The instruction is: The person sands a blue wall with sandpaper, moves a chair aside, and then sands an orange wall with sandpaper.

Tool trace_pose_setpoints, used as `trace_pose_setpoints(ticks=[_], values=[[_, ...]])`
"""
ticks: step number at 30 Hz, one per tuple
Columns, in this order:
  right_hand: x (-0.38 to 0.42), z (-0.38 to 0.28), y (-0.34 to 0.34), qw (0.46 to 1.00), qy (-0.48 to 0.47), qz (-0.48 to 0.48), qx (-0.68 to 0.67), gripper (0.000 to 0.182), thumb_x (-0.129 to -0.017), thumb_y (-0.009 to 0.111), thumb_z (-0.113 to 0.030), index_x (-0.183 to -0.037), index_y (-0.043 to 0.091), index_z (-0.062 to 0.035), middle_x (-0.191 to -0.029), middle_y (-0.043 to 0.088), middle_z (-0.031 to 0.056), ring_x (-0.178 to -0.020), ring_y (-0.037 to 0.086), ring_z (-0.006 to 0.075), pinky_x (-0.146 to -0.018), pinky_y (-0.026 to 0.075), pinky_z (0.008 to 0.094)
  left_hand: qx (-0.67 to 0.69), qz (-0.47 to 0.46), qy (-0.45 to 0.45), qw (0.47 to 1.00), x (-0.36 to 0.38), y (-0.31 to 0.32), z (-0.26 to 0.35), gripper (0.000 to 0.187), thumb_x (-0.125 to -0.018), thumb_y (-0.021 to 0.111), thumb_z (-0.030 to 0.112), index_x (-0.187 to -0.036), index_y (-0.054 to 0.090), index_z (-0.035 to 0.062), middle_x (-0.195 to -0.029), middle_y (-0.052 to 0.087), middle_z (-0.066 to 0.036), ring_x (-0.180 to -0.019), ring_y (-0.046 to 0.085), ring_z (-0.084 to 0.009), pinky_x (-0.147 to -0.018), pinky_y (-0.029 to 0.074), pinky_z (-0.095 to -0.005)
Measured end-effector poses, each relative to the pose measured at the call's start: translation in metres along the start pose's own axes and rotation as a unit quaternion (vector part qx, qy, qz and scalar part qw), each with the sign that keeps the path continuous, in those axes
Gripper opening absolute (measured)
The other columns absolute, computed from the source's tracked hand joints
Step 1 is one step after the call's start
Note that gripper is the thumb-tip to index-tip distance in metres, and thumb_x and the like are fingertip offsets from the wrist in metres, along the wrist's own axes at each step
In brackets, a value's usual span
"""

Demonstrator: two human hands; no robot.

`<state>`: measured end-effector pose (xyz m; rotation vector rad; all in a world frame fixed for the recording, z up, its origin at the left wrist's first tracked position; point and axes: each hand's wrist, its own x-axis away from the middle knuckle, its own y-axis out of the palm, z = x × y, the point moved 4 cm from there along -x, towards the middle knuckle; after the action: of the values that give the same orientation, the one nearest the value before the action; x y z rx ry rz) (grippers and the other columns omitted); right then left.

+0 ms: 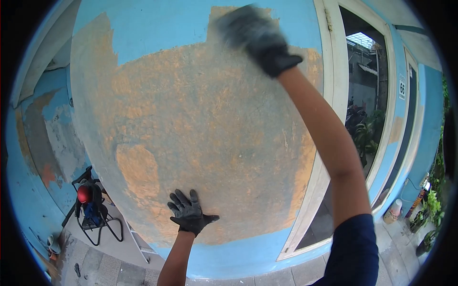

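Note:
My left hand (187,212), in a black and grey work glove, lies flat with fingers spread against the lower part of the wall (205,124). The wall's large middle area is bare, mottled grey and orange, with light blue paint (157,24) above and below it. High up, my right hand (255,38), gloved the same way, is at the wall by the ragged edge of the blue paint. Motion smears its fingers, so whether anything is under or in them does not show.
A white door frame (334,62) with dark glass runs along the right side of the wall. At left, a black metal-framed chair (98,224) carries a red helmet (84,194) and dark items. Potted plants (431,209) and a white-topped container (394,211) stand at right on the paving.

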<state>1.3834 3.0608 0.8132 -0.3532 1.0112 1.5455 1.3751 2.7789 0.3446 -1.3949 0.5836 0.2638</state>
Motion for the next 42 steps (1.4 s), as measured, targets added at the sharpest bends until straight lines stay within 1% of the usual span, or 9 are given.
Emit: trace_pose_setpoints(ticks=[1, 6, 16, 19, 22, 28, 32, 36, 42], values=[[-0.008, 0.026, -0.005, 0.897, 0.174, 0.008, -0.406, 0.03, -0.107, 0.045, -0.02, -0.124, 0.064, -0.0041, -0.112, 0.073, 0.0059, -0.095, 0.071, 0.016, -0.094, 0.056, 0.0302, 0.016, -0.014, -0.003, 1.0, 0.002, -0.005, 0.003, 0.138, -0.059, 0.075, 0.083, -0.159, 0.015, 0.0084, -0.153, 0.0, -0.051, -0.144, -0.003, -0.0668, -0.107, 0.006, -0.0812], [0.005, -0.043, -0.004, 0.964, -0.146, -0.073, -0.209, 0.03, -0.104, 0.047, -0.021, -0.123, 0.064, -0.0046, -0.12, 0.068, 0.0088, -0.112, 0.065, 0.0202, -0.111, 0.044, 0.0334, 0.016, -0.025, -0.009, 1.0, 0.002, 0.0, -0.002, 0.138, -0.058, 0.074, 0.084, -0.159, 0.017, 0.0087, -0.154, -0.001, -0.05, -0.145, -0.003, -0.0656, -0.107, 0.005, -0.0813], [-0.004, -0.033, -0.009, 0.994, 0.007, -0.086, -0.063, 0.03, -0.107, 0.044, -0.022, -0.127, 0.06, -0.0068, -0.119, 0.066, 0.0077, -0.116, 0.06, 0.0193, -0.105, 0.048, 0.0361, 0.005, -0.022, 0.001, 1.0, -0.002, 0.002, 0.0, 0.137, -0.058, 0.074, 0.085, -0.159, 0.019, 0.0105, -0.155, 0.002, -0.048, -0.144, 0.002, -0.0672, -0.106, 0.007, -0.0824], [0.029, 0.03, 0.082, 0.74, 0.366, -0.032, -0.563, 0.034, -0.106, 0.043, -0.024, -0.131, 0.061, -0.0087, -0.121, 0.071, 0.0096, -0.118, 0.066, 0.0205, -0.105, 0.052, 0.0357, 0.024, -0.047, -0.018, 0.998, 0.0, -0.012, 0.005, 0.137, -0.057, 0.074, 0.084, -0.158, 0.02, 0.0097, -0.155, 0.003, -0.049, -0.144, 0.003, -0.0676, -0.106, 0.008, -0.0826], [-0.006, -0.05, -0.001, 0.99, 0.041, 0.093, -0.097, 0.028, -0.106, 0.046, -0.022, -0.113, 0.068, -0.0074, -0.115, 0.071, 0.0083, -0.11, 0.066, 0.0197, -0.1, 0.053, 0.0317, 0.012, -0.051, -0.003, 0.999, -0.001, -0.008, 0.002, 0.148, -0.056, 0.08, 0.079, -0.16, 0.002, 0.0085, -0.155, -0.003, -0.049, -0.144, -0.002, -0.0667, -0.105, 0.012, -0.0827], [0.056, -0.021, -0.031, 0.835, 0.345, -0.108, -0.414, 0.033, -0.107, 0.041, -0.02, -0.128, 0.062, -0.0059, -0.118, 0.068, 0.0086, -0.112, 0.064, 0.0196, -0.102, 0.051, 0.0335, 0.018, 0.008, 0.032, 0.999, 0.0, 0.003, -0.003, 0.141, -0.055, 0.076, 0.083, -0.159, 0.018, 0.0086, -0.152, 0.005, -0.051, -0.143, 0.004, -0.0687, -0.103, 0.012, -0.0842], [0.066, -0.072, -0.077, 0.989, 0.029, -0.059, -0.131, 0.029, -0.104, 0.047, -0.016, -0.126, 0.065, -0.0106, -0.122, 0.068, 0.0031, -0.121, 0.06, 0.0208, -0.112, 0.043, 0.0373, 0.008, -0.014, 0.028, 0.999, -0.003, -0.006, 0.0, 0.142, -0.055, 0.076, 0.083, -0.16, 0.017, 0.0089, -0.154, 0.003, -0.05, -0.143, 0.002, -0.0681, -0.104, 0.012, -0.0838], [0.121, 0.002, -0.069, 0.758, 0.527, -0.017, -0.385, 0.031, -0.099, 0.049, -0.008, -0.125, 0.064, -0.0082, -0.116, 0.068, 0.008, -0.107, 0.065, 0.0219, -0.095, 0.053, 0.0359, 0.009, -0.078, -0.006, 0.997, -0.001, -0.006, 0.001, 0.147, -0.054, 0.079, 0.081, -0.161, 0.009, 0.0083, -0.156, -0.002, -0.047, -0.145, -0.004, -0.0656, -0.105, 0.011, -0.0821], [0.124, -0.026, -0.079, 0.988, 0.124, -0.094, -0.021, 0.029, -0.093, 0.056, -0.009, -0.12, 0.067, -0.0097, -0.121, 0.069, 0.0075, -0.117, 0.063, 0.0237, -0.105, 0.047, 0.0385, -0.013, -0.097, -0.025, 0.995, -0.004, -0.009, 0.003, 0.144, -0.056, 0.075, 0.086, -0.161, 0.014, 0.0093, -0.159, -0.003, -0.043, -0.146, -0.004, -0.0635, -0.104, 0.017, -0.0828]])
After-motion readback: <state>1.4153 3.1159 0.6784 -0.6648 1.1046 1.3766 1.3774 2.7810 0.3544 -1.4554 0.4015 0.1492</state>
